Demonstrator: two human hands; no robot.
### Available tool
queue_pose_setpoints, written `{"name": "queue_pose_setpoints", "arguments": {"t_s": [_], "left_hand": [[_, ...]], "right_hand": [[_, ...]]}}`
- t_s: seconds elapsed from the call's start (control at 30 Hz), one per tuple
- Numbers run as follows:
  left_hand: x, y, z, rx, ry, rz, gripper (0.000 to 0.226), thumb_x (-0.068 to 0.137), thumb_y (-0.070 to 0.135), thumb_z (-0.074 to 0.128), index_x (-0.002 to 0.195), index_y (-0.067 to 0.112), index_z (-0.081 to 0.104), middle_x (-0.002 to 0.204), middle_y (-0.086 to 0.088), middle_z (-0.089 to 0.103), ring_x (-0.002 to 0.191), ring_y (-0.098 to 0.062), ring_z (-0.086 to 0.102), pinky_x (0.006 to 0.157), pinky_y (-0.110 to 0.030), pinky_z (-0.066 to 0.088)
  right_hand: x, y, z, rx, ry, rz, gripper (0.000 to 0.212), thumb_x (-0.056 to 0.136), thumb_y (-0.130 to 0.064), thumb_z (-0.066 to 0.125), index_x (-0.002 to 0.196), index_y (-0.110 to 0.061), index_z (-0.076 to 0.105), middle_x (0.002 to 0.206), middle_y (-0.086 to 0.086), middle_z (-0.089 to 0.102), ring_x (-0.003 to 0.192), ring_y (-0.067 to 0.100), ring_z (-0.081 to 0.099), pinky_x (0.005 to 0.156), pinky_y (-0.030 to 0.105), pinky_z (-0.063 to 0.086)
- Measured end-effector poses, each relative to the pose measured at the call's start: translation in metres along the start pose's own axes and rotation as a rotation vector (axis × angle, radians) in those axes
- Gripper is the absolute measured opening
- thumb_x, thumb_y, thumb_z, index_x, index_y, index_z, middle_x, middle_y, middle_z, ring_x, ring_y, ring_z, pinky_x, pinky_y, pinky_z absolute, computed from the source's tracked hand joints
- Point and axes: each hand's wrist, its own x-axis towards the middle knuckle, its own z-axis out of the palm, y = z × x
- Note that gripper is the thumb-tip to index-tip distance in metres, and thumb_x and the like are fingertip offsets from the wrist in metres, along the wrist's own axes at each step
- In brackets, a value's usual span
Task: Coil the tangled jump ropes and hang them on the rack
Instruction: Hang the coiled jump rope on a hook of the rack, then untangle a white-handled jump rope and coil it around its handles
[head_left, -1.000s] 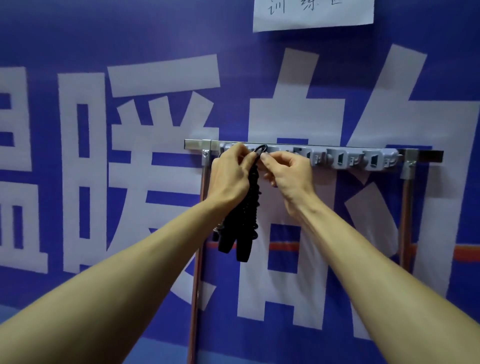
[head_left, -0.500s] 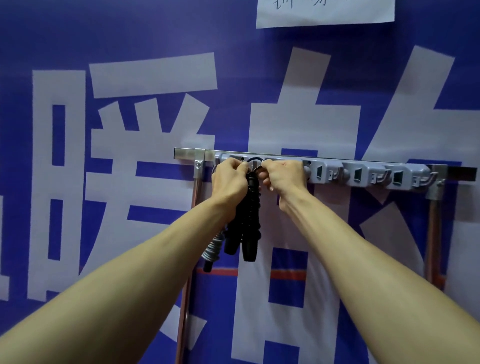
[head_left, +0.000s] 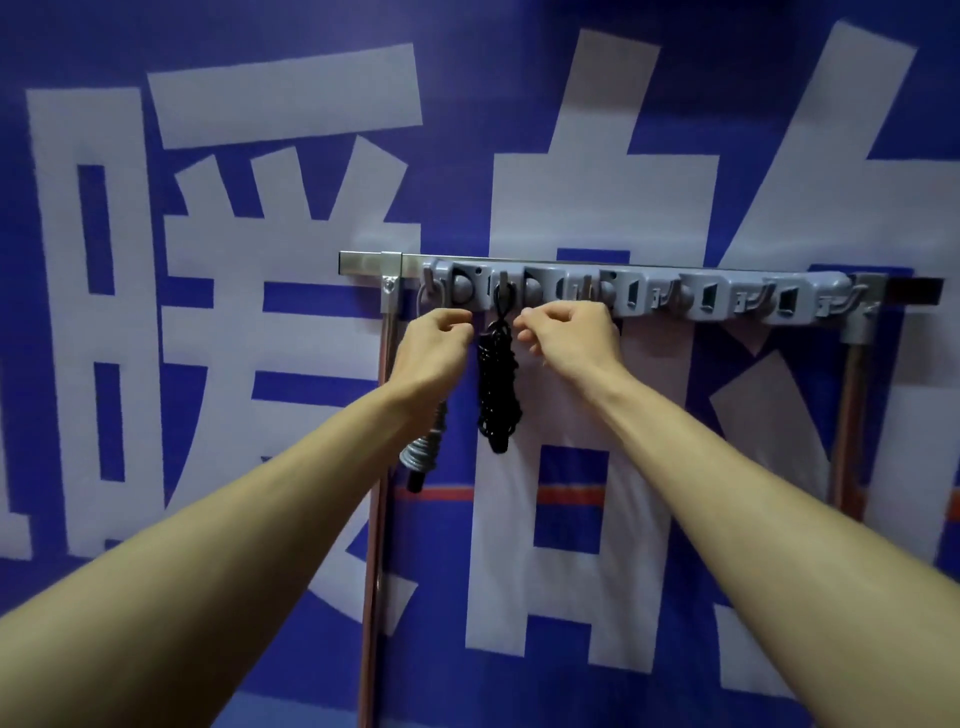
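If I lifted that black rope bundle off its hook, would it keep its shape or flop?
Probably floppy: the black rope bundle dangles in a long, limp hank from one hook. Likely light, since that small hook on the rack carries it by a single thin loop. Its wraps look loose and uneven, so it may come undone if shaken.

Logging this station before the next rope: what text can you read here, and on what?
"暖": large white character, blue banner, left.
"的": large white character, same banner, right, cut by the frame.
Far-left white fragment: cropped, unreadable.
The rack shows no readable text.
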Motion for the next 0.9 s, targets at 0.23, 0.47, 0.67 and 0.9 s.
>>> {"name": "queue_pose_setpoints", "arguments": {"t_s": [0.23,0.47,0.67,0.9], "left_hand": [[-0.112,-0.016,-0.02,-0.082,-0.048,-0.121,0.025,0.091,0.003,0.048,0.101,0.017,0.067,0.096,-0.005,0.069,0.088,-0.018,0.065,0.078,-0.028,0.051],[-0.259,-0.067,-0.018,0.031,-0.322,-0.383,0.027,0.092,-0.002,0.042,0.089,0.015,0.064,0.089,-0.007,0.066,0.071,-0.014,0.063,0.061,-0.016,0.043],[-0.379,-0.115,-0.014,0.047,-0.442,-0.599,0.021,0.094,-0.004,0.043,0.094,0.005,0.062,0.092,-0.013,0.06,0.069,-0.017,0.059,0.051,-0.011,0.044],[-0.473,-0.198,-0.013,0.276,-0.674,-0.654,0.023,0.091,0.004,0.052,0.078,0.021,0.062,0.08,-0.006,0.062,0.072,-0.019,0.058,0.071,-0.027,0.045]], "right_hand": [[-0.093,0.011,-0.05,-0.039,-0.162,0.058,0.011,0.088,-0.02,0.062,0.084,-0.019,0.072,0.077,-0.002,0.069,0.062,0.005,0.058,0.054,0.019,0.045],[-0.22,0.062,-0.085,-0.062,-0.387,0.319,0.014,0.091,-0.015,0.06,0.094,-0.007,0.07,0.078,0.002,0.065,0.06,0.008,0.056,0.051,0.02,0.044],[-0.334,0.112,-0.098,-0.065,-0.53,0.533,0.018,0.092,-0.013,0.06,0.102,-0.001,0.067,0.084,0.006,0.063,0.065,0.014,0.057,0.05,0.02,0.046],[-0.439,0.191,-0.085,-0.074,-0.625,0.684,0.015,0.093,-0.007,0.056,0.101,0.001,0.066,0.08,0.006,0.062,0.063,0.013,0.057,0.05,0.017,0.047]]}}
